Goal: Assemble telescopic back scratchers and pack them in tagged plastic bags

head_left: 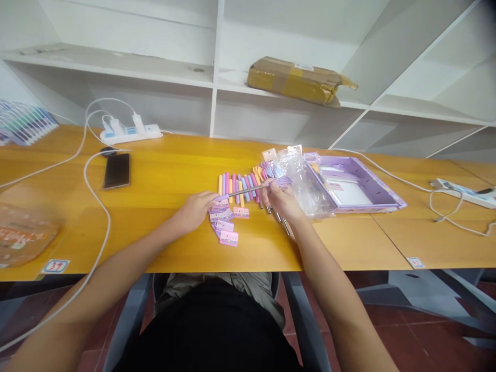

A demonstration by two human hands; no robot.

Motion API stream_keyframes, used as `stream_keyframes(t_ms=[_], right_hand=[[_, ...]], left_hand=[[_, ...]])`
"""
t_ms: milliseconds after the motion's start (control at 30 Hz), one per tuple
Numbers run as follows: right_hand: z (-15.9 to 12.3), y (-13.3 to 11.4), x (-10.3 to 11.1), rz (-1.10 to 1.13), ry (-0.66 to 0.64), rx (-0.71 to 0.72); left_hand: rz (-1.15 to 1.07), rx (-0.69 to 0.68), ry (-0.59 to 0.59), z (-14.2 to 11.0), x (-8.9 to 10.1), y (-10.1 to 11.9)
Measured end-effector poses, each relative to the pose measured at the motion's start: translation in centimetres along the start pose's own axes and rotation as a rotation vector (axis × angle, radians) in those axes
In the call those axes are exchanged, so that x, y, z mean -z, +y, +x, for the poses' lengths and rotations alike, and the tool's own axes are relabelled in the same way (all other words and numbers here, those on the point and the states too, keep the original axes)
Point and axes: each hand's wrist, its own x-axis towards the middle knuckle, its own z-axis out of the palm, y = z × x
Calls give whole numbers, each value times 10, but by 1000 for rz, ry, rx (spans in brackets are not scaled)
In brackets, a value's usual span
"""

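My left hand [197,208] and my right hand [279,198] together hold one long utensil [248,190] with a purple handle and metal shaft, level above the yellow table [163,232]. The left fingers pinch the handle end. The right fingers grip the head end. Behind the utensil lies a row of pastel handles [238,184], pink, yellow, blue and purple. Small pink and purple cards [226,222] lie beneath my left hand. Metal shafts [279,219] stick out below my right hand.
A clear plastic bag [304,181] and an open purple box [352,188] sit right of my hands. A phone [117,170] and white power strip [129,133] with cables lie at left. Another power strip [465,192] is far right. A cardboard parcel [296,80] rests on the shelf.
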Motion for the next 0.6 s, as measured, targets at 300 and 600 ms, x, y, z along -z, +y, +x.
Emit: stream_keyframes(t_ms=[300,600], right_hand=[[-2,10,-1,-5,-40,-17],[-4,14,-11,-33,-68,-33]], left_hand=[[-3,-35,-25,0,2,1],[-6,-20,-29,-1,0,0]])
